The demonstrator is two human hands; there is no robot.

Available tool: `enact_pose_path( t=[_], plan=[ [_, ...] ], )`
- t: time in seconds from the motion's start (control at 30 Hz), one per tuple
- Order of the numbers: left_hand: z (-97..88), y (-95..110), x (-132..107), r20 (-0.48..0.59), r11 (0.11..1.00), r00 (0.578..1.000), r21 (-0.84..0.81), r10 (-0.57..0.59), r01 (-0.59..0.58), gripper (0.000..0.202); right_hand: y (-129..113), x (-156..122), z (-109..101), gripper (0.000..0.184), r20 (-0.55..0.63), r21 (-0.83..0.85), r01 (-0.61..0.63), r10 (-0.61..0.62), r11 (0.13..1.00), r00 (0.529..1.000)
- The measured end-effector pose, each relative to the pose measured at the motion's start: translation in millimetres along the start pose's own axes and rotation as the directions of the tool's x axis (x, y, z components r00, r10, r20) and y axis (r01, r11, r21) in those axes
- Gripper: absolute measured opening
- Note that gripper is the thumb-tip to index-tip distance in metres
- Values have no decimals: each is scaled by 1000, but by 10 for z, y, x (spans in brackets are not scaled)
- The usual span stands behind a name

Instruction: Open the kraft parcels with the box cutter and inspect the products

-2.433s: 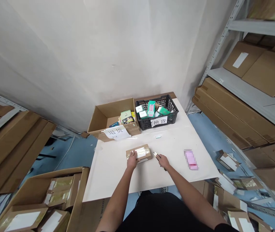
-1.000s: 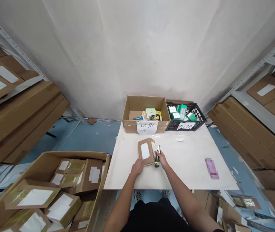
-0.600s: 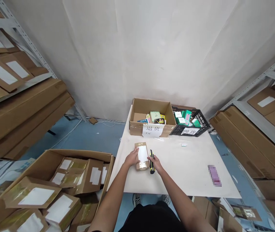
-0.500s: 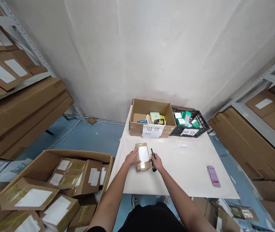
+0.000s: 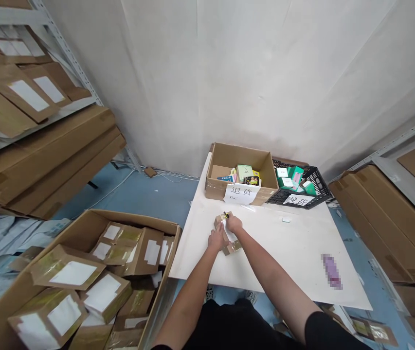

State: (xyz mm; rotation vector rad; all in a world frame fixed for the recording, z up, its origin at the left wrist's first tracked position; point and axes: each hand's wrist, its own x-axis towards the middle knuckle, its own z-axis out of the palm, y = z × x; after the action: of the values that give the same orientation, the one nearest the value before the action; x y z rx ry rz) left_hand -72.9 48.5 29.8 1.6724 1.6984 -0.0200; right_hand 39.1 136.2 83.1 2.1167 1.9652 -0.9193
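Note:
A small taped cardboard box [image 5: 233, 247] with a white label lies tilted on the white table [image 5: 276, 253]. My left hand [image 5: 216, 238] presses on the left side of the box, its fingers over the label. At the far end of the box, my right hand [image 5: 234, 223] is closed around a box cutter [image 5: 226, 215]. Only the yellow and black front of the cutter shows, over the taped top edge; the rest is hidden in my fist. Whether the blade is in the tape I cannot tell.
Behind stand an open carton [image 5: 242, 193] of small packages and a black crate [image 5: 320, 187] of green-white boxes, both with paper signs. A purple blurred item [image 5: 332, 270] lies at the right. A large carton [image 5: 127, 218] of parcels is at the left, shelves on both sides.
My right hand has carried the box cutter from beside the box to its far end. The box has turned slightly, and my left hand has shifted on it. The view has swung left.

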Motion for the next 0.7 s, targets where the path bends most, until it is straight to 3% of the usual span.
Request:
enact_pose_path(
  t=[0.23,0.37,0.57,0.7],
  plan=[
    [-56,-72,-21,-2,1000,1000,-19,-20,20,110,81,-54,-119,33,163,-27,-91,94,995,982],
    [-47,-69,-19,-41,1000,999,-4,-19,18,110,238,-250,-74,27,160,-49,-80,87,996,983],
    [-73,-76,-54,-71,1000,997,18,-22,23,111,823,-875,249,22,224,-31,-99,104,995,969],
    [-114,-35,-55,-59,997,998,70,-31,35,109,1209,-1254,345,8,177,-36,-78,83,996,981]
  ],
)
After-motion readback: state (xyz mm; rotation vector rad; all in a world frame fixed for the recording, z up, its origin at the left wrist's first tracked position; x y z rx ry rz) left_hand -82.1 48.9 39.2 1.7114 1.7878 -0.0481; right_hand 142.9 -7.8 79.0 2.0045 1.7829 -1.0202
